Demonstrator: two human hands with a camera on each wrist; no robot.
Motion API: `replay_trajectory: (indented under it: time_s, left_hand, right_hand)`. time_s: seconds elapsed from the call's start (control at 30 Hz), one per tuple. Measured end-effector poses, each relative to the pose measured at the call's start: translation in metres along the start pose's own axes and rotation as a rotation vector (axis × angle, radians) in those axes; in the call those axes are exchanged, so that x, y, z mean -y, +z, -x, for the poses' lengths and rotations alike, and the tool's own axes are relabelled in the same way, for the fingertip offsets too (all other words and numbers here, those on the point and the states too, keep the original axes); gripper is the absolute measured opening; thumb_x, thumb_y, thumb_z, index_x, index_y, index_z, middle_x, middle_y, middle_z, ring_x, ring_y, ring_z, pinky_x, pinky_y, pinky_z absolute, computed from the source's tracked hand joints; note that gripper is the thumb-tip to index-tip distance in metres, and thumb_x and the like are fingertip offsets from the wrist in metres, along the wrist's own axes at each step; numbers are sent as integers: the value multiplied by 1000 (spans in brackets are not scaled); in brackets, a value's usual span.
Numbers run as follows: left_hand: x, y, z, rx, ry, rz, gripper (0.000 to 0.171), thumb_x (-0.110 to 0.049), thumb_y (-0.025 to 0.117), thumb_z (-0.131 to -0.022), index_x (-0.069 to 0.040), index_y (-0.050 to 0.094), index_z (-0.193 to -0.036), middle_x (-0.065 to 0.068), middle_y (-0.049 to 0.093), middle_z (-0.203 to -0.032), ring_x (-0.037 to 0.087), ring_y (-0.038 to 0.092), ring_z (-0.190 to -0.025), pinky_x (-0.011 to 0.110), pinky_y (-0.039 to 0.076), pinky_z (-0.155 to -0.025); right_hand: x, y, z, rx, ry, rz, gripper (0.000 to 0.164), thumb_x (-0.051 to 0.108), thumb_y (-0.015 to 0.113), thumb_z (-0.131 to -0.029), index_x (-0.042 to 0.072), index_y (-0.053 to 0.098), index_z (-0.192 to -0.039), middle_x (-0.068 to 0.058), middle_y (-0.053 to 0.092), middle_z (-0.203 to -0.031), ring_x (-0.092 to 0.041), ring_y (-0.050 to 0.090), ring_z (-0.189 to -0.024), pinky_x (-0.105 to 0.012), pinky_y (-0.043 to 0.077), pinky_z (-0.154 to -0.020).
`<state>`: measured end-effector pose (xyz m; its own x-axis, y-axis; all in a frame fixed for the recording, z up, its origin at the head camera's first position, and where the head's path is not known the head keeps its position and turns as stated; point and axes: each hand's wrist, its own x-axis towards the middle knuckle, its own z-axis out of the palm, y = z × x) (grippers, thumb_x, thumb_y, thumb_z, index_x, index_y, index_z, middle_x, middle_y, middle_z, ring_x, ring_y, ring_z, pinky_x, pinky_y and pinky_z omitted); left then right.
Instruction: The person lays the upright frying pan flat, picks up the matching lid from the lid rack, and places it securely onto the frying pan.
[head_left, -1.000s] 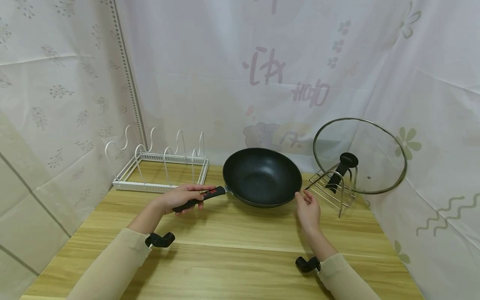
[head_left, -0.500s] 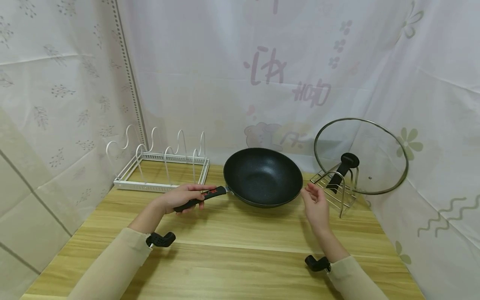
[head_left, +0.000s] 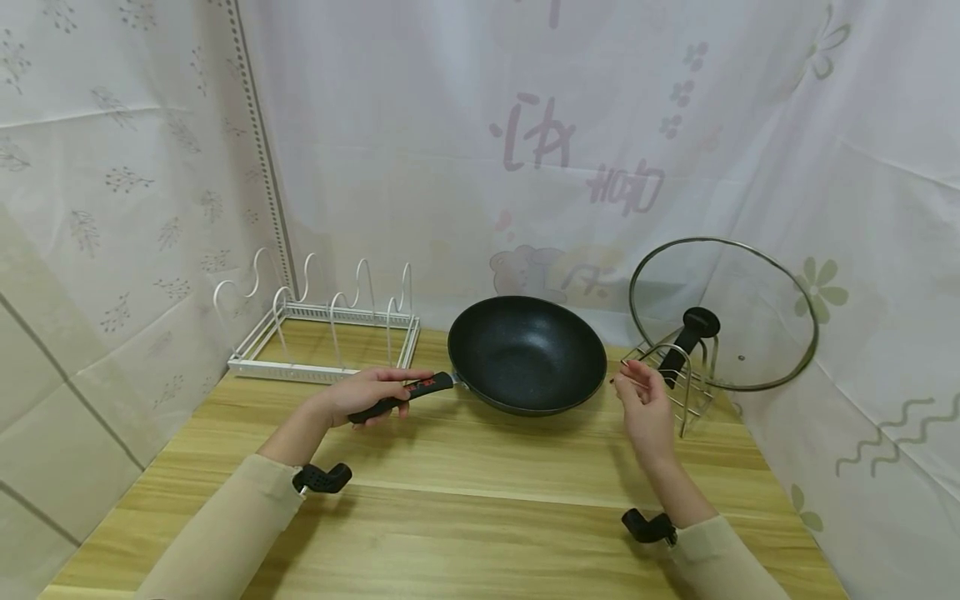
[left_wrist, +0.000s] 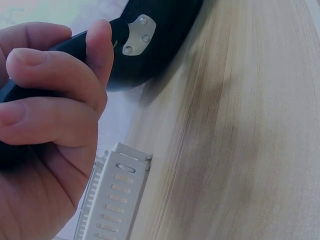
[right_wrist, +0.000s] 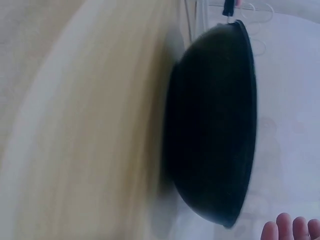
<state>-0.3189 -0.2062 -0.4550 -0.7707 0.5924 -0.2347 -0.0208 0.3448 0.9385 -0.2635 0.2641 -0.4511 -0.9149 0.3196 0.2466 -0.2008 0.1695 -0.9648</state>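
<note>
A black wok (head_left: pixel 527 354) stands on the wooden table in the head view, its bowl facing up. My left hand (head_left: pixel 367 400) grips its black handle (head_left: pixel 431 385), which has red marks. In the left wrist view the fingers of my left hand (left_wrist: pixel 55 110) curl round the handle, close to the riveted metal plate (left_wrist: pixel 139 36). Just right of the wok's rim, my right hand (head_left: pixel 647 412) holds nothing, its fingers loosely bent. The right wrist view shows the wok (right_wrist: pixel 215 120) from the side, apart from the fingertips (right_wrist: pixel 285 227).
A glass lid (head_left: pixel 757 308) with a black handle (head_left: pixel 678 354) leans upright in a small wire rack (head_left: pixel 684 408), which my right hand partly overlaps. At the back left stands a white rack (head_left: pixel 285 372) with curved dividers. Patterned cloth (head_left: pixel 420 167) hangs behind the table (head_left: pixel 480 542).
My right hand has come off the wok's right rim and moved right, towards the wire rack. My left hand has kept its grip on the handle, and the wok stays in place.
</note>
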Motion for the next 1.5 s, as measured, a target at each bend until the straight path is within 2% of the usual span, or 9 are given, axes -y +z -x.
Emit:
replay_trajectory:
  time_s: [0.3, 0.6, 0.87, 0.93, 1.03, 1.1, 1.17, 1.3, 1.5]
  left_hand:
    - [-1, 1, 0, 1, 10, 3, 53, -26, 53, -115, -22, 48, -168, 12, 70, -96, 9, 44, -51, 24, 38, -45]
    - [-1, 1, -1, -6, 9, -2, 53, -25, 51, -115, -23, 49, -168, 11, 70, -95, 7, 44, -50, 23, 38, -45]
    - [0, 1, 0, -7, 0, 14, 53, -26, 53, -115, -23, 49, -168, 10, 71, -95, 9, 44, -51, 24, 39, -46]
    - [0, 1, 0, -8, -1, 15, 53, -26, 53, -115, -23, 49, -168, 11, 71, -96, 10, 44, -51, 24, 39, -46]
    - [0, 1, 0, -8, -1, 12, 53, -26, 52, -115, -23, 49, -167, 10, 70, -96, 9, 44, -51, 24, 39, -46]
    - [1, 1, 0, -8, -3, 11, 54, -26, 53, -114, -23, 49, -168, 10, 71, -95, 9, 44, -51, 24, 39, -46]
    - [1, 0, -1, -6, -3, 10, 54, -26, 53, -114, -23, 49, -168, 9, 71, -95, 9, 44, -51, 24, 39, -46]
    - [1, 0, -1, -1, -4, 11, 53, -28, 53, -114, -24, 50, -167, 10, 71, -96, 9, 44, -51, 24, 39, -45]
    - [0, 0, 0, 5, -3, 11, 53, -29, 52, -115, -24, 49, -168, 16, 70, -99, 9, 44, -50, 25, 38, -45]
  right_hand:
    - [19, -26, -17, -85, -36, 0, 41, 18, 66, -110, 1, 59, -147, 9, 64, -125, -1, 60, -114, -6, 50, -92]
    - [25, -61, -46, -199, 41, 49, 30, 31, 68, -109, 16, 66, -135, 15, 61, -117, -4, 58, -107, -7, 50, -86]
    - [17, -82, -66, -243, 139, 196, 48, 42, 64, -108, 12, 63, -146, 19, 56, -111, 1, 52, -103, -15, 43, -88]
    - [14, -85, -71, -228, 170, 239, 55, 44, 62, -109, 10, 59, -152, 16, 57, -116, -2, 53, -109, -19, 43, -92]
    - [11, -88, -77, -156, 221, 282, 66, 51, 56, -110, 9, 51, -161, -1, 59, -143, -18, 55, -131, -32, 45, -109]
    - [9, -90, -82, -94, 242, 312, 75, 55, 52, -111, 6, 43, -167, -14, 50, -163, -30, 48, -150, -44, 42, -122]
    - [7, -92, -86, -39, 263, 323, 81, 57, 48, -112, 2, 37, -170, -20, 37, -175, -39, 37, -160, -55, 34, -130]
    - [6, -94, -93, 25, 318, 327, 89, 62, 43, -112, -1, 29, -172, -24, 22, -180, -46, 24, -166, -62, 25, -135]
    - [5, -99, -105, 116, 403, 285, 96, 72, 39, -109, 11, 10, -177, -19, 5, -184, -47, 8, -170, -64, 17, -136]
